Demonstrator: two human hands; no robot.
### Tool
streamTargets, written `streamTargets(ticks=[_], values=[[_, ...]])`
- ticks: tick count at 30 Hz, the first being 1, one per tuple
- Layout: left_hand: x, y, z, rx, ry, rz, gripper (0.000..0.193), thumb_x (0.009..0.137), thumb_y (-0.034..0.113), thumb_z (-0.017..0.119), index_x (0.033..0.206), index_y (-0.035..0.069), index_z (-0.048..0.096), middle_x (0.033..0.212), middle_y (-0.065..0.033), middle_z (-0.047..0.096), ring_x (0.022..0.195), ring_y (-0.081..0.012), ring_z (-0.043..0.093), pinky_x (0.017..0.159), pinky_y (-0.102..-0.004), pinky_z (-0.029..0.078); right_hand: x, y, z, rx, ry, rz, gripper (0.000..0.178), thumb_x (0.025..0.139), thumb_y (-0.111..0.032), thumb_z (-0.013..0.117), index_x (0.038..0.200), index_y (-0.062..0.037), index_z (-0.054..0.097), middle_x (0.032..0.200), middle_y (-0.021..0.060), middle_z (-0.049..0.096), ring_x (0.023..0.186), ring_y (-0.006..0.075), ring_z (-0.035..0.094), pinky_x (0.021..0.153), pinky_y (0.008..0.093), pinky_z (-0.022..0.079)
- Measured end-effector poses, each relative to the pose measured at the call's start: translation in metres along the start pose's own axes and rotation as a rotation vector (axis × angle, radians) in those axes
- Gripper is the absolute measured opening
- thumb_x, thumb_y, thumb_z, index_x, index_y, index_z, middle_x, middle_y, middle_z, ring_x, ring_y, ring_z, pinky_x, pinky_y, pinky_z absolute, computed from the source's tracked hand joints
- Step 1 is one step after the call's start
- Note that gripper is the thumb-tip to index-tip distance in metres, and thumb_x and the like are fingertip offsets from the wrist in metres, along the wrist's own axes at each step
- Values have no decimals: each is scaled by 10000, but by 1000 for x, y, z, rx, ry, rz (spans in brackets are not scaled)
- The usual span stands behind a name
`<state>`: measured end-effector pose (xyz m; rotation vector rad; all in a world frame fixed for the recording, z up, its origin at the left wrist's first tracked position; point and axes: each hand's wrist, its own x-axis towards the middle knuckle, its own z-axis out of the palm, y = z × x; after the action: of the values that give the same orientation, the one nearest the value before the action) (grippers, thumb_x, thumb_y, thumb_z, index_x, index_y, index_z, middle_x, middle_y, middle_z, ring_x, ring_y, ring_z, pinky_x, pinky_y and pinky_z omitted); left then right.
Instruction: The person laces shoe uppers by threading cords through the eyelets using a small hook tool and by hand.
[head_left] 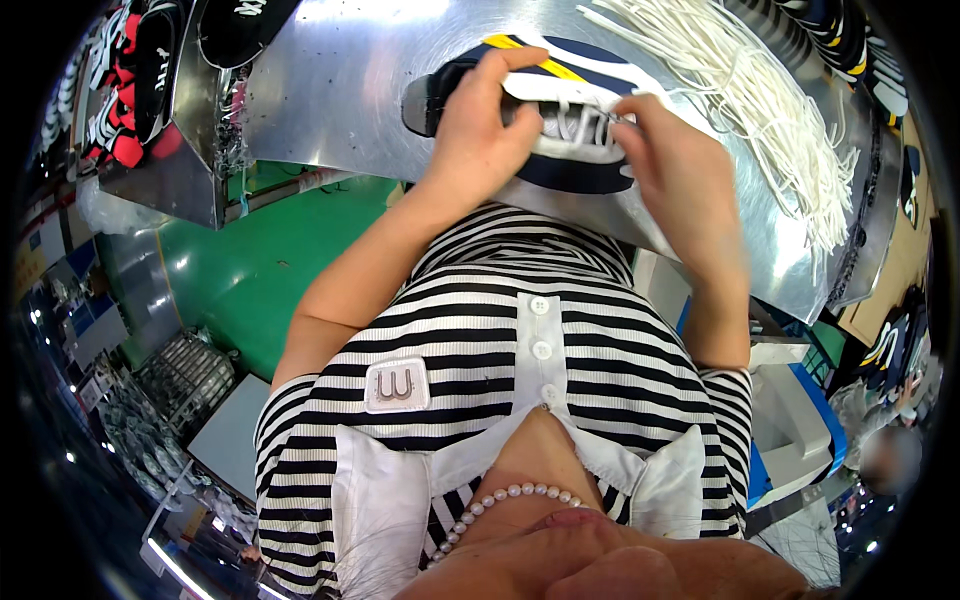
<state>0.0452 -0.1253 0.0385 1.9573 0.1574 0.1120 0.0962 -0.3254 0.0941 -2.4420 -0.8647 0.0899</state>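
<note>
Both arms bent, reaching forward over metal table. Left hand clamped over navy-and-white sneaker lying on table; right hand at its laces, fingers pinched together. Loose white laces piled just beside.

both forearms reach forward, left hand curled closed, right hand fingers pinched.

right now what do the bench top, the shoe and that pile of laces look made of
Bench top: bare metal, probably steel or aluminium, with a dull brushed sheen and glare.
Shoe: dark navy upper with white and yellow stripes, matte, likely fabric or synthetic.
Pile of laces: white woven cord, soft and limp.
The left hand and right hand hold the shoe.
</note>
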Motion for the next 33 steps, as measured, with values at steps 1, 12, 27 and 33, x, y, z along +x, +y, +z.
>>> streamTargets(ticks=[1, 12, 27, 33], values=[[6, -2, -1, -34, 15, -35, 407, 890, -48, 585, 1289, 19, 542, 1116, -96, 650, 994, -123, 625, 868, -246, 493, -8, 1, -13, 44, 19, 121, 191, 856, -136, 688, 1017, -68, 611, 755, 95, 666, 651, 277, 665, 590, 350, 512], [15, 20, -21, -399, -96, -156, 338, 853, 48, 593, 1188, 15, 559, 835, -40, 650, 737, -74, 561, 656, -223, 438, 7, 60, 45, 86, 231, -65, 177, 866, -104, 657, 1035, -65, 620, 1084, 49, 654, 746, 286, 663, 642, 351, 530], [29, 18, -16, 560, 91, 429, 201, 793, 169, 768, 897, 36, 659, 845, -100, 666, 777, -298, 640, 686, -360, 496, -69, 5, 0, 535, -273, -181, 230, 805, -63, 731, 1028, -63, 677, 721, 71, 610, 619, 228, 616, 573, 325, 469], [27, 21, -13, 515, 189, 530, 180, 800, 141, 770, 881, 27, 657, 825, -98, 661, 751, -287, 632, 667, -364, 481, -44, 9, 11, 736, -132, 115, 222, 882, -121, 695, 1082, -23, 695, 724, 47, 647, 629, 109, 593, 596, 256, 461]])
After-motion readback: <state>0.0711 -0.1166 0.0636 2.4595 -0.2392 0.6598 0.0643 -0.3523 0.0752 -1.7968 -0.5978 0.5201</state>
